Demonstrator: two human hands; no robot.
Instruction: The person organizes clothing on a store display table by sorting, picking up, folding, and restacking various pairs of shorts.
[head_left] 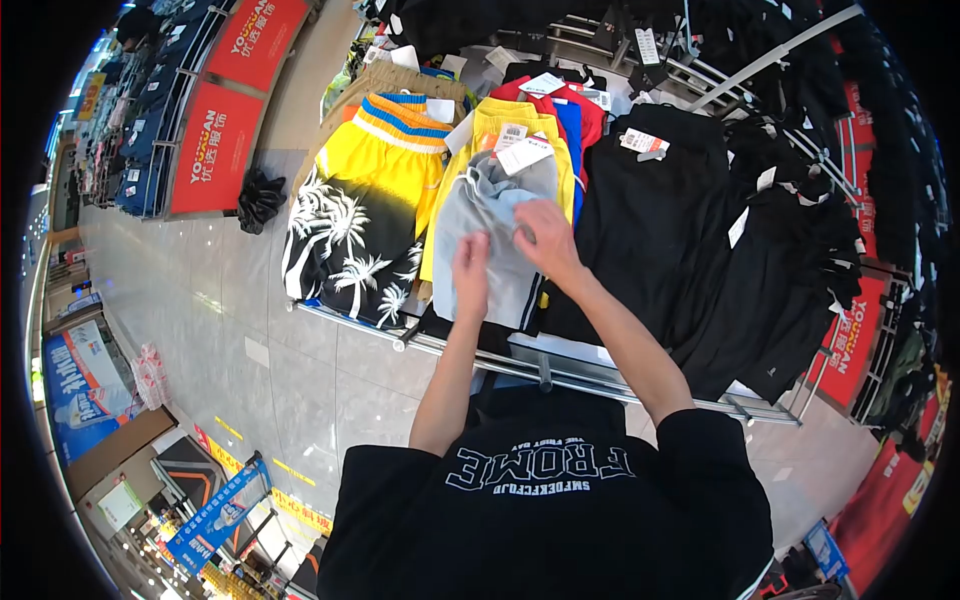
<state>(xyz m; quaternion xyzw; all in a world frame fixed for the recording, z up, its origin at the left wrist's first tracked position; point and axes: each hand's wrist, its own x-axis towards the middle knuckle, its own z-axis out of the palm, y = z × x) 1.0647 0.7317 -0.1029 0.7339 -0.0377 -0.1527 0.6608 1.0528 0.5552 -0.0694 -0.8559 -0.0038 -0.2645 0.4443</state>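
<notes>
Grey shorts [455, 245] lie on top of a yellow pair [505, 122], their upper part bunched up. My right hand [545, 238] is at the right side of the bunched grey cloth, fingers curled against it; what they pinch is too small to tell. At the lower left part of the same cloth is my left hand [471, 268], its fingers pointing up and close together, their grip unclear. A white tag [524, 155] rests above the grey waistband. To the left lie yellow and black shorts [375, 200] with white palm trees.
Black shorts [650, 220] with a tag lie to the right, beside more black clothes [770, 290]. A metal rail [400, 340] runs along the front edge of the display. A sloping metal bar [775, 58] crosses the back right. Red signs [218, 145] stand at the left.
</notes>
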